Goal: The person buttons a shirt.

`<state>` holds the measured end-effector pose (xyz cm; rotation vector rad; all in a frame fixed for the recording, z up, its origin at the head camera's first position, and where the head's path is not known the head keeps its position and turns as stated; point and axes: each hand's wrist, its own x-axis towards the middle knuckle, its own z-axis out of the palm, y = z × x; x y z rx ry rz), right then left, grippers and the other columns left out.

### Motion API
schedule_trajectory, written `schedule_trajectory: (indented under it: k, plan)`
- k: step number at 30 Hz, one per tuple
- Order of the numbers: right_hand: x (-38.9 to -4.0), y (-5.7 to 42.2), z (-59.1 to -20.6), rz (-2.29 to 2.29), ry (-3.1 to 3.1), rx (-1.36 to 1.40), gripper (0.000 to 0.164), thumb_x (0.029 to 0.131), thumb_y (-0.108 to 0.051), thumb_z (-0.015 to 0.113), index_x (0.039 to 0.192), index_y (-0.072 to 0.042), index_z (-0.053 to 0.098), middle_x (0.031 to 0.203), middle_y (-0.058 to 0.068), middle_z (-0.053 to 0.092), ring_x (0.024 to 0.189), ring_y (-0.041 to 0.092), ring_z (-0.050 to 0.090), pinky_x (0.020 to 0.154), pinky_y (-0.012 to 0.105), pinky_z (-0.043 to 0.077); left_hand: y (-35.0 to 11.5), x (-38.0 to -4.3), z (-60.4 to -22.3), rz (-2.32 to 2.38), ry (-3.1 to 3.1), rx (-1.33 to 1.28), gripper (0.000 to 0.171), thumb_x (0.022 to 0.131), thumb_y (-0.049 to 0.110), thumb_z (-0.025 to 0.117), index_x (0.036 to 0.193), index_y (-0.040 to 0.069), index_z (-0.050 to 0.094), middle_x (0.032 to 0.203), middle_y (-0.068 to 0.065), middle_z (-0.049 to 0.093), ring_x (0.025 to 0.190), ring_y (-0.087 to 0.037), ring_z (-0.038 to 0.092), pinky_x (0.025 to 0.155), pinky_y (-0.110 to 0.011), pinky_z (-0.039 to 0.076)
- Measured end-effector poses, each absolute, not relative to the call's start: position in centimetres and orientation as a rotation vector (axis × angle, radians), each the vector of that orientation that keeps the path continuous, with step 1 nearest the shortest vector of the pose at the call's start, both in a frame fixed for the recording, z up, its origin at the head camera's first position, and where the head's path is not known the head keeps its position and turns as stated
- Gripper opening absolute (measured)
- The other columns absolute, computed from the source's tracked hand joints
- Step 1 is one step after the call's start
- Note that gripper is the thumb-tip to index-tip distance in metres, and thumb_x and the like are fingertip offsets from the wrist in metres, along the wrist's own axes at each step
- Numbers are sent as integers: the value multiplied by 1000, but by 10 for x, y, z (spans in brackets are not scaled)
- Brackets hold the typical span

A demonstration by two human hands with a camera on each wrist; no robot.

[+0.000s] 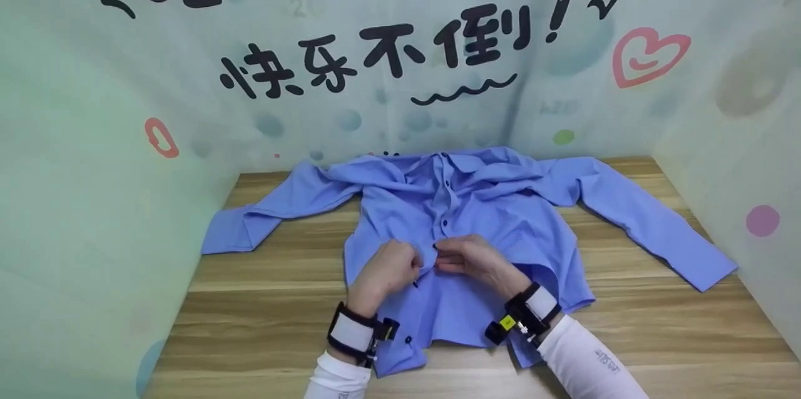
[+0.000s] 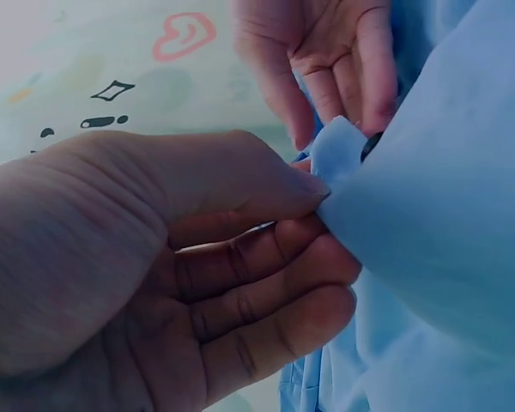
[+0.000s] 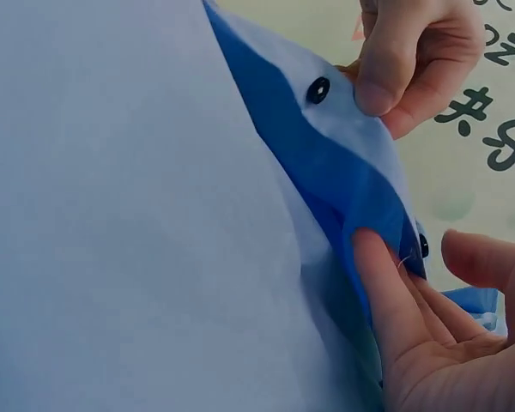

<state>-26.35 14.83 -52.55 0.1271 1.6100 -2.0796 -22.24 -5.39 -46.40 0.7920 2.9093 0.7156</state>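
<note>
A blue button-up shirt (image 1: 400, 205) lies front up, its sleeves spread to both sides. At the middle of its front, my left hand (image 1: 391, 267) pinches the buttoned edge between thumb and fingers. In the right wrist view, a black button (image 3: 318, 90) sits beside the left thumb. My right hand (image 1: 479, 258) is close by on the other side of the front. Its fingers (image 3: 386, 279) reach against the inner side of the cloth, and its thumb stands apart, near a second button (image 3: 424, 245). Upper buttons show along the placket below the collar.
The shirt is on a wood-grain table (image 1: 275, 299). A pale printed curtain (image 1: 388, 124) with black lettering rises behind it and along both sides. The left cuff (image 1: 228, 233) and right cuff (image 1: 707, 267) lie near the table's side edges.
</note>
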Motion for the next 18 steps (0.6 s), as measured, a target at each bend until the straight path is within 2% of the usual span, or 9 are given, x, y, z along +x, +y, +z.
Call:
schedule_trajectory:
  k: [3, 8, 11, 15, 18]
  plan:
    - [-263, 147, -525, -2063, 1673, 104, 23, 95, -1, 65, 114, 12, 66, 85, 9, 72, 75, 17, 73, 76, 31, 60, -53, -223, -466, 706, 2893, 792, 37, 82, -4, 67, 56, 14, 50, 55, 8, 37, 52, -11, 37, 51, -25, 30]
    - [-260, 147, -522, -2051, 1786, 92, 29, 95, -1, 67, 118, 16, 63, 84, 11, 73, 72, 16, 72, 72, 29, 60, -53, -227, -467, 736, 2863, 825, 39, 83, -3, 66, 55, 16, 46, 53, 9, 32, 49, -8, 33, 49, -24, 28]
    - [-260, 148, -519, -2061, 1847, 95, 31, 94, -2, 69, 119, 17, 64, 87, 12, 73, 72, 16, 72, 71, 29, 60, -52, -235, -467, 825, 2905, 808, 30, 85, -1, 66, 58, 11, 58, 55, 6, 43, 51, -9, 39, 51, -25, 34]
    - [-261, 147, -518, -2042, 1923, 80, 32, 95, -4, 69, 120, 15, 64, 90, 11, 73, 72, 15, 71, 72, 29, 60, -48, -248, -470, 958, 2967, 673, 16, 90, 6, 67, 78, 4, 77, 71, -2, 67, 60, -12, 51, 59, -28, 44]
    - [-261, 146, -517, -2019, 1959, 64, 31, 98, -5, 65, 121, 15, 64, 90, 9, 72, 72, 14, 70, 73, 28, 60, -43, -254, -474, 1031, 2931, 586, 17, 95, 11, 66, 87, 3, 79, 76, -4, 70, 62, -11, 53, 58, -27, 44]
